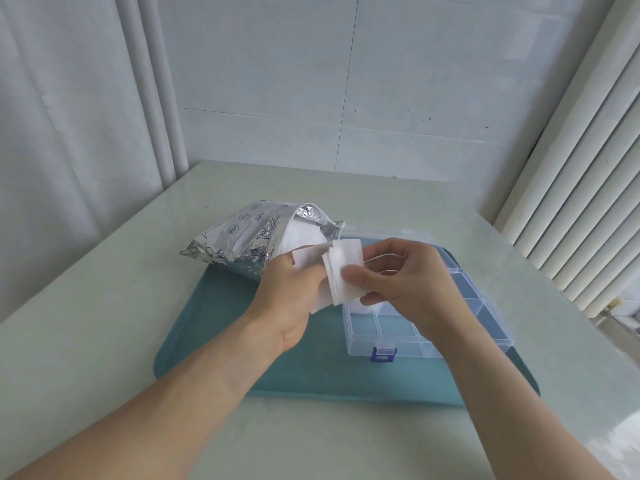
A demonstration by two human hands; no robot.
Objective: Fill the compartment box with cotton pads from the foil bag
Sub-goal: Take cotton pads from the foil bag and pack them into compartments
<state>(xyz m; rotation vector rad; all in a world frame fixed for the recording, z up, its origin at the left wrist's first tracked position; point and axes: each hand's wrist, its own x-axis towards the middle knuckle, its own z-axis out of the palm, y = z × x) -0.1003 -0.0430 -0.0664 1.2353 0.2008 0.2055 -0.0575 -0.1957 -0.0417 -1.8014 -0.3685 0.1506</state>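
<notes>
From the head camera, both hands meet above a teal tray (214, 351) that lies on a pale surface (104, 271); the left hand (294, 299) has its fingers curled round a small stack of white cotton pads (346, 271), and the right hand (398, 278) pinches the right side of the same stack between thumb and bent fingers; the pads fan slightly, held up over the left end of the compartment box (429, 327). The clear box sits on the right half of the tray, its lid (388, 235) open toward the far side and a blue latch (382, 354) on its near wall; something white shows in one compartment just beneath the hands, partly hidden by them. The crinkled foil bag (239, 240) lies to the left at the far edge of the tray, its mouth open toward the right and more white pads visible inside, just beside the left hand. White tiled wall (346, 81) stands behind.
</notes>
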